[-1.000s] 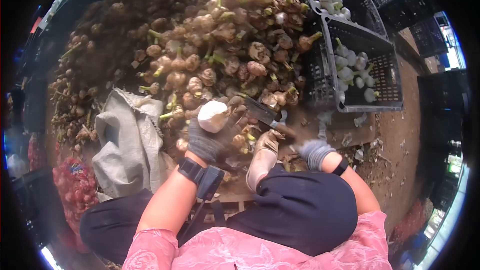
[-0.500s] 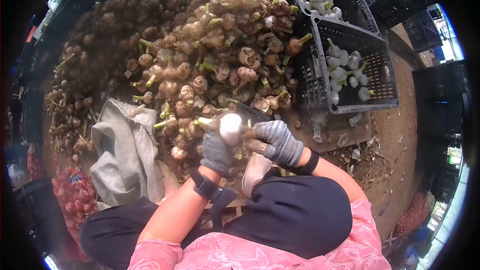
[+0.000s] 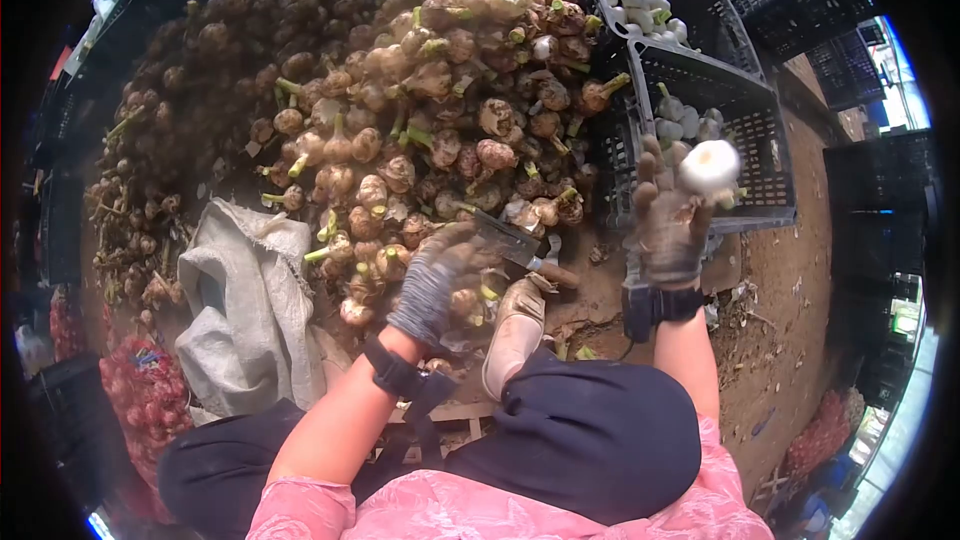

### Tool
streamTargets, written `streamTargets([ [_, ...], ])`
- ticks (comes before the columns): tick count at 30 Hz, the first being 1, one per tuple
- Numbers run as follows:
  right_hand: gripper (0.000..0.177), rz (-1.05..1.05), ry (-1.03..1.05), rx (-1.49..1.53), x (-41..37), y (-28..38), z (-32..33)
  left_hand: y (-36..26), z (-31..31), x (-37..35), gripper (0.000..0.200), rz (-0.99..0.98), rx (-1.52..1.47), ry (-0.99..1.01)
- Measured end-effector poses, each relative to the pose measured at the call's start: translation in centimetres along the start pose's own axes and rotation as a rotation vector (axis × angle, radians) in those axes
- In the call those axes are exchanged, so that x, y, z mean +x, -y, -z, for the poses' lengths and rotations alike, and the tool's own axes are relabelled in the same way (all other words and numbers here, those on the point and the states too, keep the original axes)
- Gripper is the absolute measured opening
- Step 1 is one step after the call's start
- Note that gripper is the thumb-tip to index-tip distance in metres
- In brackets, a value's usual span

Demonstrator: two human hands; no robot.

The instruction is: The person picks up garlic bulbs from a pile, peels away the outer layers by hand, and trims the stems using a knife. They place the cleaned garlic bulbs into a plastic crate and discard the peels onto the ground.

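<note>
Head view: gloved right hand (image 3: 668,225) raised by black crate (image 3: 770,155), fingers spread wide, white garlic bulb (image 3: 709,166) at fingertips (touching or just clear, cannot tell). Gloved left hand (image 3: 432,280) low on brown garlic heap (image 3: 420,80), beside blade (image 3: 505,237); fingers curled, blurred, grip unclear

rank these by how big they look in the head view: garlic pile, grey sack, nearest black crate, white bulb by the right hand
1. garlic pile, by far the largest
2. grey sack and black crate: about alike, not ranked apart
3. white bulb by the right hand, smallest
</note>
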State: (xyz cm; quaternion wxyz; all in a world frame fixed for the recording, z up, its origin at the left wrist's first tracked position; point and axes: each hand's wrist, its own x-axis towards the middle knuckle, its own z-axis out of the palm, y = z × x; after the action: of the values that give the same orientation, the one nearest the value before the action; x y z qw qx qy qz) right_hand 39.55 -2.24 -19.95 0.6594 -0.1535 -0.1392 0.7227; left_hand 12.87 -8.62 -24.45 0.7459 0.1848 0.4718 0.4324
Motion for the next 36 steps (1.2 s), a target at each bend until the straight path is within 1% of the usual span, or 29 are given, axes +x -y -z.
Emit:
streamTargets([
  [1, 0.056, -0.049, 0.091, -0.078, 1.4, -0.3, 1.4, 0.7, 1.0, 0.6, 0.033, 0.005, -0.024, -0.032],
  [2, 0.058, -0.106, 0.104, -0.349, 2.6, -1.2, 1.2, 1.3, 1.5, 0.9, 0.03, 0.01, -0.047, -0.06],
  [4, 0.059, -0.29, -0.088, -0.951, 6.1, -4.0, 1.1, 1.7, 1.5, 0.4, 0.022, 0.05, 0.079, -0.13],
  [5, 0.062, -0.278, 0.001, -1.244, 7.8, -6.0, 0.4, 2.2, 1.8, 0.3, 0.021, 0.022, 0.103, -0.088],
  [6, 0.062, -0.224, 0.083, -1.462, 9.3, -8.1, 0.6, 2.0, 1.9, 0.3, 0.021, 0.022, 0.115, -0.082],
  [7, 0.066, 0.045, 0.249, -1.985, 12.0, -10.3, 4.3, 1.7, 2.0, 0.4, 0.021, 0.087, 0.092, -0.107],
  [8, 0.062, 0.053, 0.18, -2.312, 12.4, -11.8, 3.5, 1.3, 2.2, 0.4, 0.023, 0.148, 0.068, -0.136],
  [9, 0.056, -0.027, 0.122, -2.334, 13.0, -12.6, 3.3, 1.3, 2.6, 0.5, 0.022, 0.091, 0.062, -0.097],
  [10, 0.051, -0.11, 0.072, -2.353, 13.7, -13.3, 3.1, 0.4, 2.3, 0.2, 0.022, 0.082, 0.067, -0.109],
  [11, 0.044, -0.103, 0.077, -2.256, 14.0, -13.1, 2.4, -0.7, 1.5, -0.5, 0.023, 0.062, 0.094, -0.098],
  [12, 0.04, -0.053, 0.128, -2.197, 14.2, -13.2, 2.9, -1.5, 1.1, -1.0, 0.026, 0.044, 0.121, -0.083],
  [13, 0.038, 0.109, 0.167, -2.012, 13.2, -13.3, 2.7, -1.4, 1.6, -1.1, 0.043, -0.002, 0.073, -0.055],
  [14, 0.037, 0.261, 0.205, -1.822, 11.4, -13.6, 2.4, -1.5, 1.9, -0.7, 0.043, -0.01, 0.072, -0.059],
  [16, 0.041, 0.147, 0.252, -1.294, 6.2, -13.6, -2.6, -1.5, 2.5, -0.2, 0.064, -0.099, 0.061, -0.066],
  [17, 0.043, 0.058, 0.308, -1.233, 4.1, -14.1, -2.1, -1.4, 2.4, -0.3, 0.075, -0.103, -0.04, -0.02],
  [18, 0.044, -0.028, 0.359, -1.167, 2.4, -14.4, -1.4, -2.3, 1.6, -0.5, 0.07, -0.113, -0.116, 0.067],
  [20, 0.048, -0.306, 0.404, -1.052, 0.0, -13.1, -1.9, -2.5, 1.5, -0.6, 0.06, -0.05, -0.049, 0.105],
  [21, 0.053, -0.311, 0.286, -0.905, -0.5, -13.0, -1.4, -2.7, 1.1, -0.6, 0.053, -0.077, 0.136, 0.097],
  [22, 0.056, -0.358, 0.2, -0.89, -0.8, -12.5, -1.3, -3.0, 0.1, -1.2, 0.055, -0.065, 0.035, 0.085],
  [24, 0.051, -0.373, 0.195, -1.013, -1.1, -11.5, -1.7, -2.6, 0.0, -1.0, 0.063, -0.091, 0.102, 0.03],
  [25, 0.051, -0.369, 0.193, -1.018, -1.0, -11.0, -2.1, -2.1, 0.0, -0.8, 0.063, -0.093, 0.099, 0.037],
  [27, 0.044, -0.523, 0.085, -0.83, -0.5, -10.5, -2.7, -1.0, 0.2, -0.4, 0.071, -0.334, 0.172, 0.082],
  [28, 0.044, -0.53, 0.096, -0.833, -0.2, -10.8, -2.7, -1.5, 0.2, -0.5, 0.071, -0.341, 0.168, 0.074],
  [30, 0.04, -0.299, 0.222, -1.334, -0.1, -11.8, -2.0, -2.5, 0.2, -0.8, 0.081, -0.446, 0.916, -0.013],
  [31, 0.042, -0.262, 0.244, -1.424, -0.2, -12.5, -1.8, -2.2, 0.6, -0.7, 0.083, -0.531, 1.151, -0.051],
  [32, 0.042, -0.192, 0.295, -1.514, -0.1, -13.1, -1.9, -1.7, 0.7, -0.7, 0.083, -0.526, 1.153, -0.052],
  [34, 0.04, -0.282, 0.285, -1.452, 0.3, -13.3, -1.9, -1.2, 0.5, -1.1, 0.082, -0.481, 1.059, -0.116],
  [35, 0.04, -0.287, 0.285, -1.448, 0.3, -13.3, -1.7, -1.6, 0.2, -1.4, 0.08, -0.545, 1.134, -0.122],
  [36, 0.039, -0.368, 0.283, -1.377, 0.4, -13.3, -1.6, -1.6, 0.3, -1.5, 0.08, -0.543, 1.136, -0.123],
])
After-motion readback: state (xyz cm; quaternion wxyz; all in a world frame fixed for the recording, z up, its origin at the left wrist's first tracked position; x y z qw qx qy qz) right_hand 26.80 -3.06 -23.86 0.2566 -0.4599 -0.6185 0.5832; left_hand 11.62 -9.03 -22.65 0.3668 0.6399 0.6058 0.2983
